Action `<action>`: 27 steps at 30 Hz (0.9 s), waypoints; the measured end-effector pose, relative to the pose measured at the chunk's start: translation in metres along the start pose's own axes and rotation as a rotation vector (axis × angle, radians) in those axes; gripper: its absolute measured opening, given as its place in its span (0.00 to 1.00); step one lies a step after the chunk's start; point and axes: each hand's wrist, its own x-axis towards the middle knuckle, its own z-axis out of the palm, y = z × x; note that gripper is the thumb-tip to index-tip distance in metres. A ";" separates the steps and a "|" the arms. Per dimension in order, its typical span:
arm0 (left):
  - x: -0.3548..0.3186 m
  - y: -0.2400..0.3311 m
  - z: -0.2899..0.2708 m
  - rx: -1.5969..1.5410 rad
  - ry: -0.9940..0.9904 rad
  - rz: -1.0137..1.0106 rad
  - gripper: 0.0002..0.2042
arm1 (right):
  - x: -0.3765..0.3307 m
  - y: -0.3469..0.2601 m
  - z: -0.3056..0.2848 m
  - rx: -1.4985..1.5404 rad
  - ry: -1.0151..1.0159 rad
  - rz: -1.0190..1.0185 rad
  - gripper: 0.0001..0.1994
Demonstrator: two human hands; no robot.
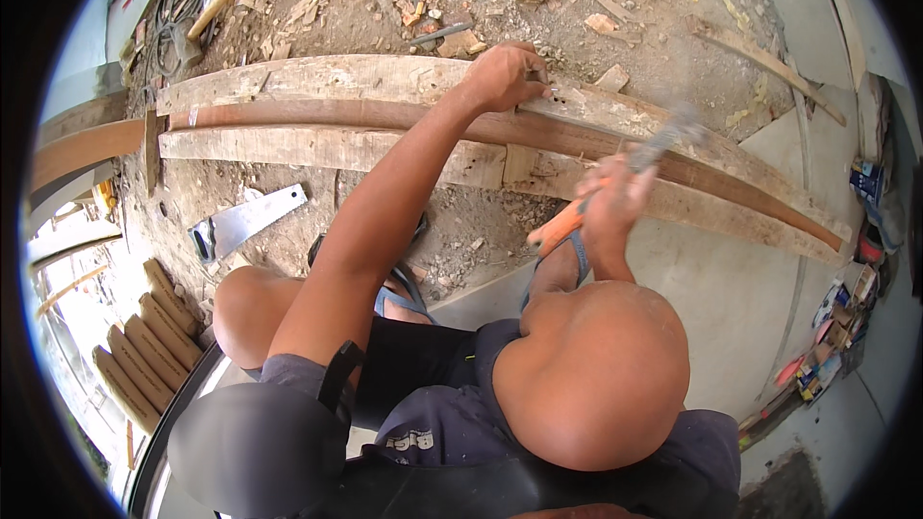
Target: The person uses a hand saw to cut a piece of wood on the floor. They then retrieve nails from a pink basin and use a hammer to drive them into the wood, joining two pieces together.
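My left hand (505, 77) rests on the long wooden planks (317, 149) lying across the ground, its fingers pinched on a small nail at the upper plank's edge. My right hand (611, 202) grips the orange handle of a hammer (567, 223); the hammer's head is raised and blurred above the planks to the right of my left hand. A reddish-brown strip (288, 115) runs between the pale planks. My bare knees and sandalled feet are just below the planks.
A handsaw (245, 221) lies on the dirt at the left. Wood chips and offcuts (413, 0) litter the ground beyond the planks. Short turned wooden pieces (144, 346) are stacked at the lower left. Small boxes and tins (846, 317) line the right edge.
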 end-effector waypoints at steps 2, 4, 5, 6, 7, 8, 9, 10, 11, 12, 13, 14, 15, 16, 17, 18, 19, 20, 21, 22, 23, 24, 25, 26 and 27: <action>0.000 -0.002 -0.001 -0.007 -0.004 0.003 0.09 | 0.001 0.016 0.000 -0.091 -0.128 0.164 0.13; -0.002 -0.004 -0.002 -0.022 -0.008 0.005 0.10 | 0.004 0.020 -0.001 -0.100 -0.244 0.325 0.13; -0.002 -0.004 -0.002 -0.010 -0.022 -0.016 0.09 | 0.005 0.020 -0.001 -0.099 -0.249 0.329 0.13; -0.001 -0.003 -0.002 0.000 -0.036 -0.035 0.08 | 0.007 0.018 0.000 -0.098 -0.253 0.332 0.13; 0.001 -0.003 -0.004 0.014 -0.047 -0.049 0.07 | 0.009 0.015 0.002 -0.095 -0.258 0.328 0.13; 0.001 -0.006 -0.004 -0.002 -0.040 -0.030 0.08 | 0.009 0.016 0.001 -0.096 -0.264 0.327 0.13; 0.000 -0.009 -0.004 -0.018 -0.032 -0.009 0.08 | 0.009 0.018 0.000 -0.097 -0.270 0.325 0.13; -0.001 -0.009 -0.003 -0.036 -0.026 0.007 0.08 | 0.009 0.018 -0.002 -0.100 -0.276 0.327 0.13; -0.001 -0.009 -0.003 -0.034 -0.022 0.002 0.09 | 0.010 0.015 -0.005 -0.077 -0.265 0.309 0.12; -0.001 -0.009 -0.003 -0.031 -0.017 -0.004 0.09 | 0.013 0.010 -0.008 -0.054 -0.254 0.292 0.12; -0.002 -0.009 -0.002 -0.029 -0.016 -0.011 0.10 | 0.014 0.006 -0.011 -0.030 -0.242 0.277 0.12; -0.002 -0.008 -0.002 -0.021 -0.007 -0.017 0.10 | 0.014 0.002 -0.012 0.032 -0.160 0.171 0.11; -0.003 -0.006 -0.002 -0.014 0.002 -0.024 0.11 | 0.014 -0.003 -0.012 0.093 -0.078 0.065 0.11; -0.004 -0.005 -0.002 -0.005 0.011 -0.032 0.12 | 0.014 -0.004 -0.012 0.153 0.004 -0.040 0.10; -0.005 -0.007 -0.002 0.004 0.019 -0.021 0.12 | 0.010 -0.001 -0.008 0.166 0.037 -0.030 0.10; -0.002 -0.006 -0.001 0.002 0.027 0.007 0.12 | 0.003 -0.001 -0.003 0.173 0.082 -0.036 0.10; -0.002 -0.007 0.000 0.012 0.032 0.018 0.12 | -0.002 0.006 0.003 0.188 0.117 -0.024 0.10; -0.003 -0.008 0.001 -0.008 0.015 -0.018 0.12 | -0.008 0.012 0.005 0.026 -0.012 0.102 0.09; -0.001 -0.001 0.000 -0.040 -0.007 -0.047 0.13 | -0.004 0.011 0.001 0.008 -0.091 0.197 0.09; -0.002 0.001 -0.004 -0.058 -0.019 -0.080 0.13 | 0.004 0.012 0.000 -0.003 -0.186 0.289 0.10; -0.002 -0.001 -0.004 -0.042 -0.006 -0.061 0.13 | 0.009 0.014 -0.001 -0.015 -0.281 0.381 0.10; -0.002 -0.006 -0.003 -0.026 0.006 -0.042 0.13 | 0.009 0.019 -0.001 0.001 -0.290 0.371 0.10; -0.003 -0.009 -0.003 -0.011 0.018 -0.025 0.13 | 0.010 0.021 -0.001 0.001 -0.297 0.373 0.10; -0.004 -0.012 -0.003 -0.009 -0.007 -0.031 0.15 | 0.010 0.023 -0.001 0.001 -0.305 0.375 0.11; -0.006 -0.016 -0.004 -0.007 -0.031 -0.038 0.17 | 0.010 0.024 -0.001 0.000 -0.313 0.377 0.11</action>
